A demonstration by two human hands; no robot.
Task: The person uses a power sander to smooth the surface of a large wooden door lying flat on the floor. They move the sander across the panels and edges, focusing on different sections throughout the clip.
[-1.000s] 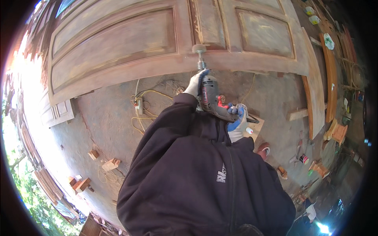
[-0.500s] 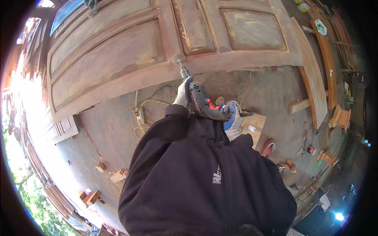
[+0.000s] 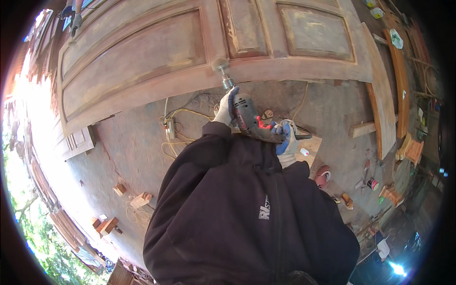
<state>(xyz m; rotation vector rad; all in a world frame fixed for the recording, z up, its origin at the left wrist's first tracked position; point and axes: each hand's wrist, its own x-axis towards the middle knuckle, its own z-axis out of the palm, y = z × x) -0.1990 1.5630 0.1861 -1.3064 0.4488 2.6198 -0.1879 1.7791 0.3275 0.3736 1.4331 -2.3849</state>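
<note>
Greyish floor [image 3: 128,152] below; gloved fingers [image 3: 232,101] curled around drill [image 3: 246,117]

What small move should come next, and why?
I'd probably ease the sanding wheel slightly right toward the narrow panel: its left edge shows pale, uneven streaks, the wheel is near its lower left corner, and the left hand and right hand both grip the drill.

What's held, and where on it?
A power drill: left hand around its front, just behind the chuck; right hand on the rear handle.
</note>
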